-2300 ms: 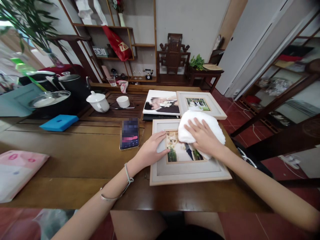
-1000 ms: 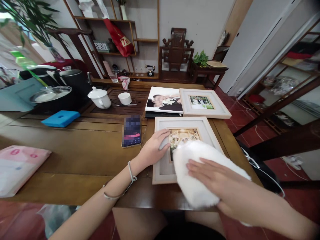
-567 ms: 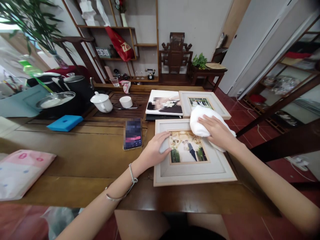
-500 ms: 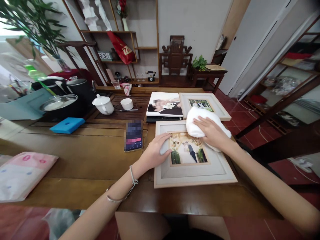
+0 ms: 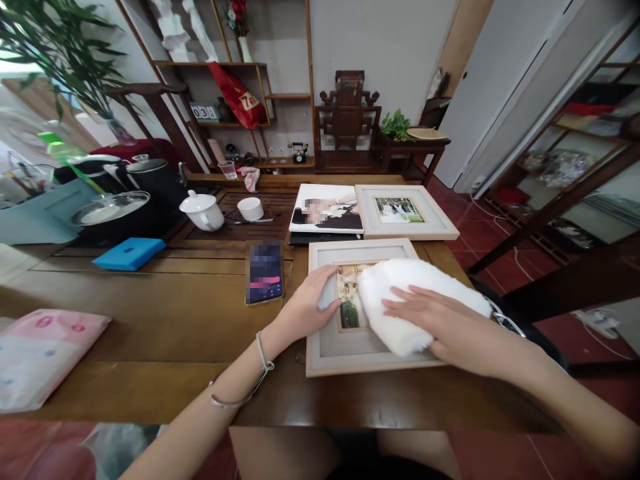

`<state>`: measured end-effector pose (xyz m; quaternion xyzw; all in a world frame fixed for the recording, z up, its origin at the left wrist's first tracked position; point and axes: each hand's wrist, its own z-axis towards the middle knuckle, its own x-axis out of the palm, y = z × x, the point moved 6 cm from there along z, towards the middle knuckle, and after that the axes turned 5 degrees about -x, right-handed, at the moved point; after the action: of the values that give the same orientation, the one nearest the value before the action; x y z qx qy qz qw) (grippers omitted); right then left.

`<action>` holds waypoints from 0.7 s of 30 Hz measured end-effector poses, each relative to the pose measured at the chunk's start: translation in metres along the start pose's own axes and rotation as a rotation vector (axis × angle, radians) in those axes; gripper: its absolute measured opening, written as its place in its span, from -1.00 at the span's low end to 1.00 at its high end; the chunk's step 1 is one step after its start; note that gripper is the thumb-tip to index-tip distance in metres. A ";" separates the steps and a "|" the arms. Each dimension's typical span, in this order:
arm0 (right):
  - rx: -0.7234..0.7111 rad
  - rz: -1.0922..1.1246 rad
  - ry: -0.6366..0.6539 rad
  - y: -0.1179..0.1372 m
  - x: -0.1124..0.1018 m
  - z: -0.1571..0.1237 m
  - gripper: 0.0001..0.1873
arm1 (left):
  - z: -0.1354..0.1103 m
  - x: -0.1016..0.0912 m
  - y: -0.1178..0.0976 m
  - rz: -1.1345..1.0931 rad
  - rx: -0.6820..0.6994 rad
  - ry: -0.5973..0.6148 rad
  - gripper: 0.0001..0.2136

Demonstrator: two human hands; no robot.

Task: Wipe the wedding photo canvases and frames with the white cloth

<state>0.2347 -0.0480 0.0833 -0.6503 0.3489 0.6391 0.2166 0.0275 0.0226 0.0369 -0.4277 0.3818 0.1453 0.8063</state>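
Over the right half of a flat, rectangular picture frame with pale wood edges and a grey-white mat [image 5: 340, 343] spreads a thick, fluffy white cloth [image 5: 395, 277]. The cloth hides most of the small colour photograph [image 5: 350, 315] at the frame's middle and reaches beyond the frame's right edge; whether all of it touches the frame cannot be told. The bare right hand [image 5: 435, 317] lies on top of the cloth, its fingers stretched out long and only slightly parted, not curled around it; its thumb is hard to make out. On the frame's left side rests the bare left hand [image 5: 313, 299], fingers gently bent and thumb held well away from them, the fingertips and thumb tip near the photograph's left edge, gripping nothing between them.

The frame lies on a brown polished-wood table [image 5: 175, 327]. Just beyond the frame are a glossy white-edged portrait print [image 5: 327, 210] and, beside that, a second pale wood frame with a small green outdoor photograph [image 5: 440, 220]. Left of the frame, near it, lies a dark-screened smartphone [image 5: 265, 273]. Farther to its left are a round white lidded cup [image 5: 202, 211], a bright blue rectangular block [image 5: 130, 254] and a soft pink-and-white packet [image 5: 50, 360].
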 end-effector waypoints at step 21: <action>-0.167 -0.148 -0.122 0.016 0.018 0.039 -0.20 | -0.002 0.004 -0.003 -0.016 0.022 0.063 -0.05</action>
<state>0.1951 -0.0335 0.0653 -0.6501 0.2316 0.6865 0.2289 0.0310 0.0191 0.0345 -0.4264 0.4052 0.1210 0.7996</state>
